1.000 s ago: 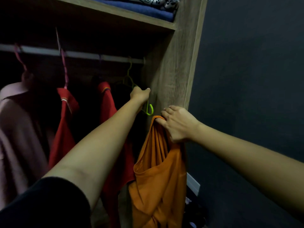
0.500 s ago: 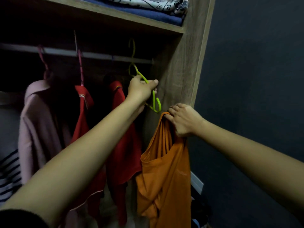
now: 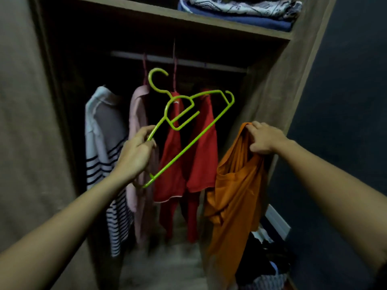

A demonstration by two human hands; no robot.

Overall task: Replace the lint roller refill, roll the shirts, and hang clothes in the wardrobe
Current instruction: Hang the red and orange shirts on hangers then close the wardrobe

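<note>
My left hand [image 3: 137,154] grips the left end of a lime-green plastic hanger [image 3: 189,130], held free in the air in front of the open wardrobe, its hook pointing up and left. My right hand [image 3: 262,140] pinches the bunched top of an orange shirt [image 3: 232,197], which hangs down at the right of the wardrobe opening. The hanger and the orange shirt are apart. Behind them a metal rail [image 3: 188,62] carries a striped white shirt [image 3: 104,147], a pink garment [image 3: 138,122] and red garments [image 3: 196,151].
A shelf [image 3: 209,21] above the rail holds folded blue and patterned cloth [image 3: 240,11]. The wardrobe's right wall [image 3: 278,84] stands beside a dark blue wall [image 3: 345,101]. Dark clothes lie heaped on the floor [image 3: 268,260] at the lower right.
My left hand has lifted the green hanger off the rail and drawn it out and down toward me. The view has pulled back from the wardrobe. My right hand still holds the orange shirt.
</note>
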